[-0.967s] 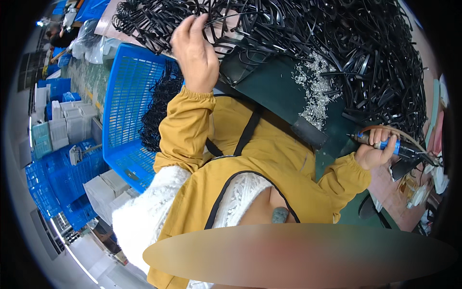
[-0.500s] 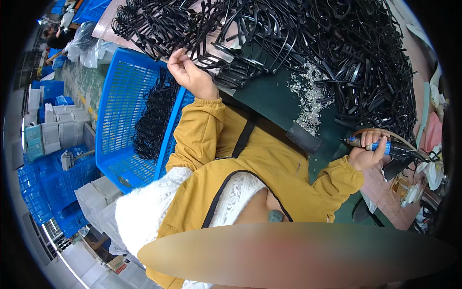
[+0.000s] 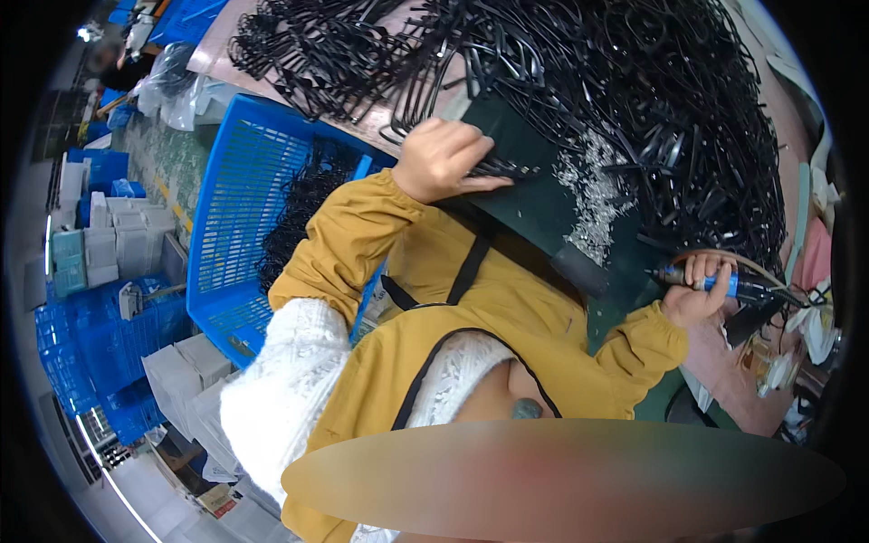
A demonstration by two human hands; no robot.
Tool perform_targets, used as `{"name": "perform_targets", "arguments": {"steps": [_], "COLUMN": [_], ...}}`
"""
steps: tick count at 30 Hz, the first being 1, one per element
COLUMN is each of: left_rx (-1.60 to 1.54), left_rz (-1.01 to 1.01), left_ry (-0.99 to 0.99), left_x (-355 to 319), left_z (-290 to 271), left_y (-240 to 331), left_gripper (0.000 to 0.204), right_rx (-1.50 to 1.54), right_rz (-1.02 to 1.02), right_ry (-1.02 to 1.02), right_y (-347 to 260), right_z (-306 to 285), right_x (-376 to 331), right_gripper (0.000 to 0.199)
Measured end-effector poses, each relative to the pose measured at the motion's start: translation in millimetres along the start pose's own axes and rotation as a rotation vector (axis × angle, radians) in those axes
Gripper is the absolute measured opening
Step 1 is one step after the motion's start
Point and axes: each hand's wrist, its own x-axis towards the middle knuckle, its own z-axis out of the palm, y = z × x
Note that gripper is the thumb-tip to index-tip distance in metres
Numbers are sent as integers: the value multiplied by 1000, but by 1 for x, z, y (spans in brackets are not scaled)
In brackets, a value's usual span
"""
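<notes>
The left hand [image 3: 444, 161] has its grip closed on a black part [image 3: 502, 168] over the green mat [image 3: 543, 204], near the pile [image 3: 588, 81]. The right hand [image 3: 692, 290] wraps a blue tool [image 3: 715, 282], tip toward the mat, shavings [image 3: 593, 195] between.

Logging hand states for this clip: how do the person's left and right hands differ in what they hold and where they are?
The left hand grips a thin black plastic piece near the black heap; the right hand grips a blue-handled tool at the mat edge. Left is raised farther out, right nearer the body. Both wear mustard sleeves.
</notes>
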Motion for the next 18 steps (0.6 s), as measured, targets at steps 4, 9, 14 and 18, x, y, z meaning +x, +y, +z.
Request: {"name": "perform_targets", "arguments": {"steps": [4, 9, 14, 18], "left_rx": [66, 193, 115, 144], "left_rz": [126, 232, -529, -575], "left_ry": [164, -23, -509, -532], "left_x": [45, 134, 107, 110], "left_z": [-31, -50, -18, -18], "left_y": [-24, -161, -220, -211], "left_gripper": [54, 25, 57, 51], "right_rx": [-89, -71, -67, -73], "right_rz": [36, 27, 38, 48], "right_ry": [27, 17, -25, 27], "right_y": [1, 1, 1, 0], "right_z": [0, -1, 1, 6], "right_x": [1, 2, 4, 3], "right_gripper": [10, 10, 10, 11]}}
